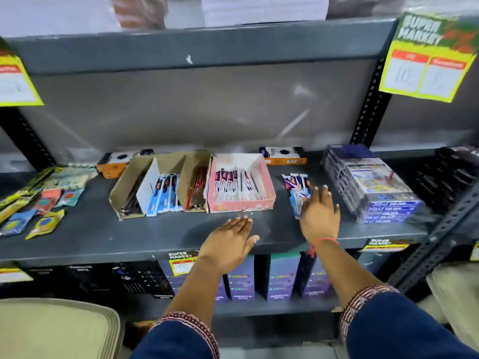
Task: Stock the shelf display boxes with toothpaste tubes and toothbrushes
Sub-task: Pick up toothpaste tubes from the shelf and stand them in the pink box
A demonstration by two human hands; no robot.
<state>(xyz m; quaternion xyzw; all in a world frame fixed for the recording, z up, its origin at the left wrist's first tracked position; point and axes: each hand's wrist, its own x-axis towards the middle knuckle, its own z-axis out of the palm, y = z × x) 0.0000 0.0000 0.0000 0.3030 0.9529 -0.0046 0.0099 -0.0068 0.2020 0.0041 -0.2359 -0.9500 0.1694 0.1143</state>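
A pink display box on the grey shelf holds several white toothpaste tubes. Left of it a brown divided box carries dark, blue-carded and red toothbrushes in separate slots. A loose pile of tubes lies right of the pink box. My right hand hovers flat over the near end of that pile, fingers spread, holding nothing. My left hand is open, palm down, just in front of the pink box.
A stack of wrapped purple packs stands at the right. Orange-black boxes lie at the back. Loose colourful packets cover the left of the shelf. Yellow price signs hang above. Purple boxes fill the lower shelf.
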